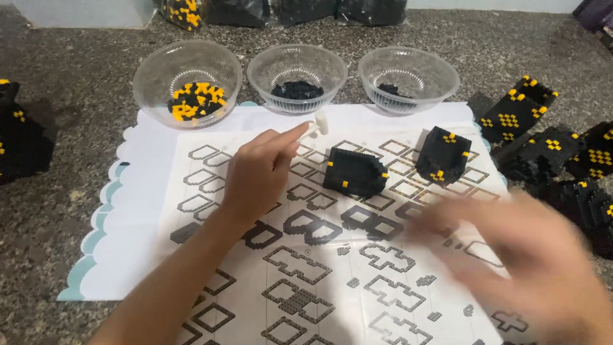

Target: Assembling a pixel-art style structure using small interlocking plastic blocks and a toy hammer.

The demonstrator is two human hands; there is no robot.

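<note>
My left hand (258, 176) lies over the printed instruction sheet (332, 268) and grips a small white tool (317, 126) that points toward the middle bowl. My right hand (530, 255) is a blur at the lower right, fingers spread, with nothing visible in it. Two black block assemblies with yellow studs stand on the sheet: one (355, 171) just right of my left hand, the other (442, 155) farther right. Three clear bowls sit behind the sheet: the left bowl (153, 76) holds yellow and black bricks, the middle bowl (268, 67) black bricks, the right bowl (440, 73) a few black bricks.
Several finished black and yellow assemblies (549, 150) are stacked at the right edge. Another dark assembly (19, 137) sits at the far left. Bags of bricks (185, 13) lie along the back. The surface is speckled stone (64, 211).
</note>
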